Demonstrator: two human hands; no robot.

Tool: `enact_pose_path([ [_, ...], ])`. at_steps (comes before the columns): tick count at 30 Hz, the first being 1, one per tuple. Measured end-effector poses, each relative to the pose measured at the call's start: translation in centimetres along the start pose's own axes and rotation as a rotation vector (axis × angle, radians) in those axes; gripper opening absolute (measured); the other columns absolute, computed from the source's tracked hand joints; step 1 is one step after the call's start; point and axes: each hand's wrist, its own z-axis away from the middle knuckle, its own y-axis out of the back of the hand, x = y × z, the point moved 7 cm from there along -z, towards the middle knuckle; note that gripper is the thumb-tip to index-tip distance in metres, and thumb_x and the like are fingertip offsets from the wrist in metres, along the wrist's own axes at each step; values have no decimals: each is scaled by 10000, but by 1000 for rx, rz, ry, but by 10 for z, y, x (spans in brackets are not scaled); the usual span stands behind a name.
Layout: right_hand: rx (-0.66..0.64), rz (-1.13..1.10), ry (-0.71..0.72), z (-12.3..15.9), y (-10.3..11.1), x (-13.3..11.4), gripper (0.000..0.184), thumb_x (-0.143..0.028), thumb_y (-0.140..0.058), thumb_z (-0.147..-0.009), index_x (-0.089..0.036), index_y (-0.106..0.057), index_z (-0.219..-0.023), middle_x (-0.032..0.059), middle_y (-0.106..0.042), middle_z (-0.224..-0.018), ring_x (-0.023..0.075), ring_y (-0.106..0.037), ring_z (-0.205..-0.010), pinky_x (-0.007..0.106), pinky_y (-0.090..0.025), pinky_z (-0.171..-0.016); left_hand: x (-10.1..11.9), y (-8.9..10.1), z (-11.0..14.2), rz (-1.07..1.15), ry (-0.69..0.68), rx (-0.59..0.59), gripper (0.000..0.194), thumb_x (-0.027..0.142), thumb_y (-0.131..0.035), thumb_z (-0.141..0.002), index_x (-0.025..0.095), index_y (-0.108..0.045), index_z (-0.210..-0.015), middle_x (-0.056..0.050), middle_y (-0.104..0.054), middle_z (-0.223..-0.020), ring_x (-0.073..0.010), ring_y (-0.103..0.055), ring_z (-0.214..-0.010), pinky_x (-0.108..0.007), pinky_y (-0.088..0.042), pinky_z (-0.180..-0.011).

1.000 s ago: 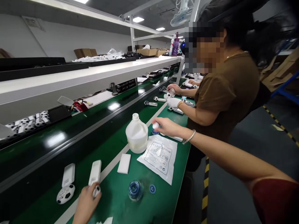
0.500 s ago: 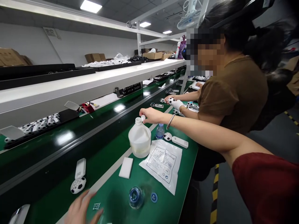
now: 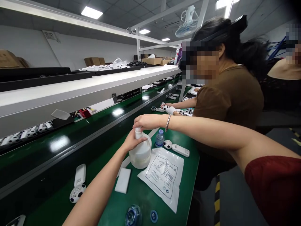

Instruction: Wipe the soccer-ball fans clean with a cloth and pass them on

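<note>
A white plastic jug (image 3: 141,153) stands on the green bench. My left hand (image 3: 132,141) is wrapped round the jug's shoulder near its neck. My right hand (image 3: 146,121) is closed over the top of the neck, where the white cap sits under my fingers. A white sealed bag (image 3: 163,175) printed "cleanroom" lies just right of the jug. A white pad (image 3: 123,180) lies in front of the jug.
A small water bottle (image 3: 159,138) and a football-headed white gadget (image 3: 176,147) lie behind the bag. Another such gadget (image 3: 78,185) lies on the black conveyor belt at left. A blue-capped bottle (image 3: 133,216) lies near the bottom edge. A person in brown (image 3: 228,100) works beside me.
My left hand has left the bench's near edge and now grips the jug. My right hand has stayed on the jug's cap and closed over it.
</note>
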Motion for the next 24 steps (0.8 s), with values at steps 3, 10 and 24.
enact_pose_path([
  [3, -81, 66, 16, -3, -6, 1, 243, -223, -581, -804, -129, -622, -1023, 85, -606, -973, 170, -593, -859, 232, -413, -690, 1, 1, 3, -49, -37, 5, 620, 467, -675, -652, 134, -485, -1138, -116, -545, -1126, -271, -515, -1037, -407, -408, -904],
  [10, -63, 202, -85, -4, -28, 4, 409, -357, -305, -931, -24, -512, -1047, 172, -614, -885, 236, -605, -773, 296, -404, -603, 0, 2, 0, -97, -24, 19, 646, 328, -745, -564, 178, -483, -1135, -81, -554, -1140, -276, -519, -1051, -401, -425, -900],
  [24, -100, 161, -351, -28, -43, 14, 506, -330, -187, -930, -41, -599, -966, 210, -660, -849, 265, -642, -778, 354, -442, -658, -15, -2, 7, -257, 136, 182, 511, 258, -641, -619, 166, -488, -1098, -103, -562, -1135, -289, -511, -1087, -405, -423, -900],
])
